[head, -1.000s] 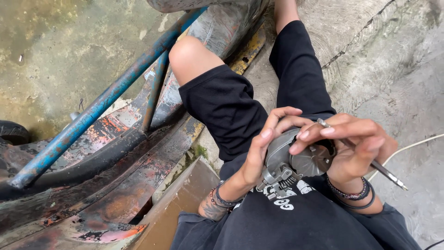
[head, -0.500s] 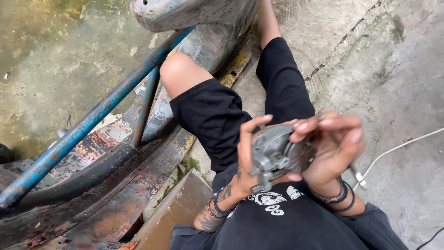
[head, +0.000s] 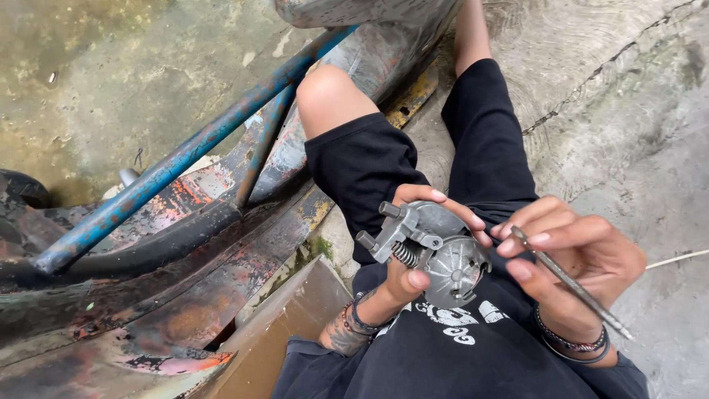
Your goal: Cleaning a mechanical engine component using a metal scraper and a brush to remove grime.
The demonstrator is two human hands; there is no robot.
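Note:
My left hand (head: 410, 258) grips a round grey metal clutch-like part (head: 436, 251) with posts and a coil spring, held over my lap. My right hand (head: 583, 258) pinches a thin metal rod-shaped tool (head: 572, 284) between thumb and fingers, its upper tip right beside the part's right edge. I sit on the ground in black shorts (head: 384, 162) and a black shirt, knees bent ahead of me. Both wrists wear bracelets.
A worn blue metal tube (head: 177, 166) and rusty, paint-chipped frame panels (head: 185, 281) lie to my left. A brown board (head: 288, 325) leans by my hip. Cracked concrete floor (head: 628, 111) spreads to the right, with a pale cable (head: 679, 258) across it.
The part has turned in my left hand so its posts and spring face up. My right hand has shifted off the part to its right side, still holding the thin tool.

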